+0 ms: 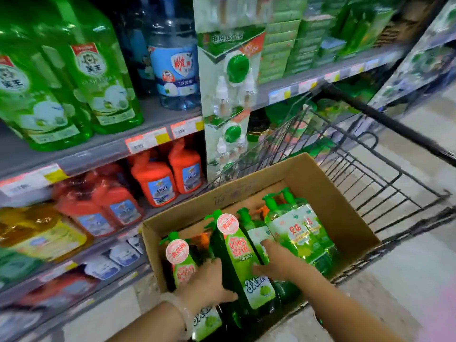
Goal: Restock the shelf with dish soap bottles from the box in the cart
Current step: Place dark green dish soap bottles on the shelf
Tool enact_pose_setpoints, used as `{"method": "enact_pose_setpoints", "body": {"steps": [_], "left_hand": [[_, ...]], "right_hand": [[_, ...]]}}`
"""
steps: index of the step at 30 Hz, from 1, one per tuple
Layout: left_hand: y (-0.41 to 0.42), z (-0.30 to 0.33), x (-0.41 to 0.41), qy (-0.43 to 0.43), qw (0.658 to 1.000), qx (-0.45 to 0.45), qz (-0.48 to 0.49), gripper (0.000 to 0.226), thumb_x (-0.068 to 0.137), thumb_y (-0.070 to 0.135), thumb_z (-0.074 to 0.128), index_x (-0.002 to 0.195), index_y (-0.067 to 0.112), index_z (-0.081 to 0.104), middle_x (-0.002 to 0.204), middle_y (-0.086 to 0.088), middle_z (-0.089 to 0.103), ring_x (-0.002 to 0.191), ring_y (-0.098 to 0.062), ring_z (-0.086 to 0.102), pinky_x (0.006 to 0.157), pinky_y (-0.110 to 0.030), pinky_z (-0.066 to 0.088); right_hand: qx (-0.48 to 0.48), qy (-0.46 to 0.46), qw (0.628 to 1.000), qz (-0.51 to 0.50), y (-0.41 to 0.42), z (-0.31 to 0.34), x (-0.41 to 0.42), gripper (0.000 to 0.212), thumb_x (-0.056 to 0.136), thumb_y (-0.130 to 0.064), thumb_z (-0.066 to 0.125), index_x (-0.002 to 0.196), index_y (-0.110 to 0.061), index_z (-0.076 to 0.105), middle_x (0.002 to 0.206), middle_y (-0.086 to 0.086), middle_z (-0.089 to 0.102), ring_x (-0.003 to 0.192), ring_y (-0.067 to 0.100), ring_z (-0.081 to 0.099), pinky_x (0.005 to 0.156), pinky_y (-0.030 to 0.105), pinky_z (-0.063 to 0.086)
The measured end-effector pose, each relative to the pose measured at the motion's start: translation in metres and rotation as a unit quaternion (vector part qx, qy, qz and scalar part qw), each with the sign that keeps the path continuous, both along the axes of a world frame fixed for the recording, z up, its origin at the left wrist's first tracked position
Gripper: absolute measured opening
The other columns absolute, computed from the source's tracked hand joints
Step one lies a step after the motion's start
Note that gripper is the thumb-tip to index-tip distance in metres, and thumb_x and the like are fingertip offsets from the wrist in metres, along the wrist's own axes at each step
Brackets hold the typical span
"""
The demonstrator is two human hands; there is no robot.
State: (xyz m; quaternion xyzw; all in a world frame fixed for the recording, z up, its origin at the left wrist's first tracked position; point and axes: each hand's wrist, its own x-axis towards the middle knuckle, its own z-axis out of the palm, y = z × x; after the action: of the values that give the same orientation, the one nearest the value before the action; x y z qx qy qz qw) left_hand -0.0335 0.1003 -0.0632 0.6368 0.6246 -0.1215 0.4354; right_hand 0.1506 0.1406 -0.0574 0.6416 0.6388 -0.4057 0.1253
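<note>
Down in the cardboard box [328,193], which sits in the black wire cart [385,169], your hands close from both sides on one dark green dish soap bottle [243,262] that leans with its green pump top toward the shelf. Your left hand [209,285], a pale bracelet [181,309] at its wrist, curls against the bottle's left flank with the thumb lying across the front near the lower label. Your right hand [276,262] presses on the right flank, fingers spread and bent over the label and reaching onto the neighbouring bottle. A round pink tag near the neck carries red characters, and the light green label below reads "3X" in white beside a green apple picture. A second bottle [180,265] of the same kind, with the same pink tag, stands just to the left, touching your left hand. Further right in the box, lighter green pump bottles [298,230] lie wrapped together, their white label printed in red characters too blurred to read. Beside the cart, the shelf [98,149] holds large green jugs [93,82] above and orange bottles [153,178] below.
</note>
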Motion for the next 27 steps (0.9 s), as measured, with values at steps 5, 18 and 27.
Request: {"method": "enact_pose_setpoints", "body": {"steps": [5, 18, 27], "left_hand": [[0.001, -0.01, 0.015, -0.158, 0.967, -0.094, 0.179, 0.078, 0.075, 0.04, 0.074, 0.135, 0.021, 0.028, 0.102, 0.022, 0.04, 0.104, -0.001, 0.038, 0.084, -0.011, 0.034], [-0.008, -0.024, 0.019, -0.253, 0.862, -0.138, 0.417, 0.063, 0.057, 0.011, 0.087, 0.112, 0.016, 0.058, 0.106, -0.001, 0.069, 0.107, -0.021, 0.061, 0.086, -0.037, 0.05], [-0.017, 0.044, -0.034, -0.351, 0.839, 0.041, 0.413, 0.067, 0.052, 0.001, 0.088, 0.109, 0.018, 0.057, 0.104, -0.003, 0.071, 0.1, -0.021, 0.065, 0.092, -0.042, 0.052]], "right_hand": [[-0.14, 0.14, 0.977, -0.082, 0.012, -0.032, 0.012, 0.088, 0.072, -0.048, 0.075, 0.142, -0.014, 0.034, 0.142, 0.005, 0.047, 0.124, 0.021, 0.048, 0.107, 0.039, 0.04], [-0.229, 0.23, 0.925, -0.198, 0.018, -0.033, -0.001, 0.062, 0.069, -0.016, 0.082, 0.122, -0.018, 0.048, 0.119, -0.004, 0.061, 0.098, 0.014, 0.053, 0.089, 0.042, 0.037], [-0.094, 0.317, 0.926, -0.18, 0.013, 0.05, -0.049, 0.076, 0.064, -0.014, 0.084, 0.131, -0.017, 0.046, 0.112, -0.003, 0.068, 0.104, 0.019, 0.062, 0.075, 0.033, 0.044]]}}
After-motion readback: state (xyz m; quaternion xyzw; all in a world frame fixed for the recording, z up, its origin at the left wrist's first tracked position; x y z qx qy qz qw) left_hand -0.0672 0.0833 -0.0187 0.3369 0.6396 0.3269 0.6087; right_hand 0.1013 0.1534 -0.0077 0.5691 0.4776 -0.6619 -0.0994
